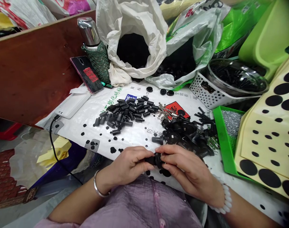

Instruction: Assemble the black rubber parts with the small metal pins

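Close to my body, my left hand [132, 163] pinches one end of a small black plastic part [156, 160]. My right hand [187, 167] grips the round, disc-like end of the same part between thumb and fingers. Fingertips cover much of it, so I cannot tell whether it is one piece or two joined. Just beyond my right hand lies a heap of round black plastic parts [182, 129]. Farther left is a pile of short black cylinders [125, 110], each with a narrow tip. Small metal strips [164, 112] lie between the two piles.
A green tray [221, 142] of small silvery pieces stands right, beside yellow sheets with black dots [265, 133]. At the back are a white sack [156, 41], a steel bowl [260, 87] and a flask [97, 53]. A phone [86, 74] leans there; a cable [51, 139] hangs left.
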Demonstrator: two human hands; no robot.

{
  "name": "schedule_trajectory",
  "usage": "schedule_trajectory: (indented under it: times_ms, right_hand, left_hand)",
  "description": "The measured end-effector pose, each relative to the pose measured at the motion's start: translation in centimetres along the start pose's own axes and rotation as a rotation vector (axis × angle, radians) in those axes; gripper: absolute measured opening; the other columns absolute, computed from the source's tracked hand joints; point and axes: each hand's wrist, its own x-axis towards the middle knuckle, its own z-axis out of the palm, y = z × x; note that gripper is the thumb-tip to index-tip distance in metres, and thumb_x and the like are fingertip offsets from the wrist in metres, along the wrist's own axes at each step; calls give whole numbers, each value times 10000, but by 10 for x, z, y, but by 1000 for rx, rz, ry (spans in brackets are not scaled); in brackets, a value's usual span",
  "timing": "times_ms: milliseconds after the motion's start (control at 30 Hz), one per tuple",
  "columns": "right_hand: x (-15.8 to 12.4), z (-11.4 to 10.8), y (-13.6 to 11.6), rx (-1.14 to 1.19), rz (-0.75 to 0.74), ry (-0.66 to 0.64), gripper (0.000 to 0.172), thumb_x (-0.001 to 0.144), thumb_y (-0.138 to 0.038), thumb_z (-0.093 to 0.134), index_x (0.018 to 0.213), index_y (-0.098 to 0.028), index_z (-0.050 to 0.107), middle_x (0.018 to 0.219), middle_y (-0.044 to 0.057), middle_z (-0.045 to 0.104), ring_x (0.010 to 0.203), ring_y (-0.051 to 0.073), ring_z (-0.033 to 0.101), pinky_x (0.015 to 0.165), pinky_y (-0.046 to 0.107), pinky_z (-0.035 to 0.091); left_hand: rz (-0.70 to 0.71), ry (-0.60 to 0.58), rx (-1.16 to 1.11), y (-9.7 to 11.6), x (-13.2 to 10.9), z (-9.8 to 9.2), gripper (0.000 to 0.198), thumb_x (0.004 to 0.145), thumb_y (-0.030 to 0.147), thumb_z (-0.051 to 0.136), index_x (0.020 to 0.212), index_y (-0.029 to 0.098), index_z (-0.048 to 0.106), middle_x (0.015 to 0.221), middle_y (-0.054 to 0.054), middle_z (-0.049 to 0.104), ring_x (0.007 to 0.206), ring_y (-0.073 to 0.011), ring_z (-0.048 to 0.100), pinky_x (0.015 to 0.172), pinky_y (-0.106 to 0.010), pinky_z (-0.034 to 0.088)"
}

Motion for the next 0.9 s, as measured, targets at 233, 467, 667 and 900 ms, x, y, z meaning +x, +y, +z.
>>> schedule_trajectory:
  times_ms: [233,467,667,900]
  right_hand:
    - [-8,16,3,109,152,146,115,842,-106,492,909,-188,536,1015,106,608,964,184,595,791,314,516]
    - [-9,12,2,86,40,49,180,835,-57,467,950,-185,519,1040,111,606,954,176,592,788,317,520]
    - [-10,8,1,166,4,1,227,818,-29,475,979,-183,516,1054,111,594,958,171,584,786,308,522]
    - [-16,19,6,192,66,124,214,811,-21,465,934,-181,534,1009,104,608,925,173,600,746,302,534]
  left_hand:
    - [65,150,237,0,1,7,228,894,248,464,1044,118,578,863,-96,631,771,-175,576,694,-289,466]
    - [65,-58,70,-1,2,-5,248,893,289,475,1002,112,610,803,-84,612,724,-159,557,665,-261,442]
    - [27,-192,-144,-1,5,-12,333,894,368,453,904,105,656,745,-77,597,683,-155,554,654,-256,428]
    - [0,-87,-238,-8,6,3,311,882,359,481,896,100,653,727,-63,585,667,-142,539,641,-246,434]
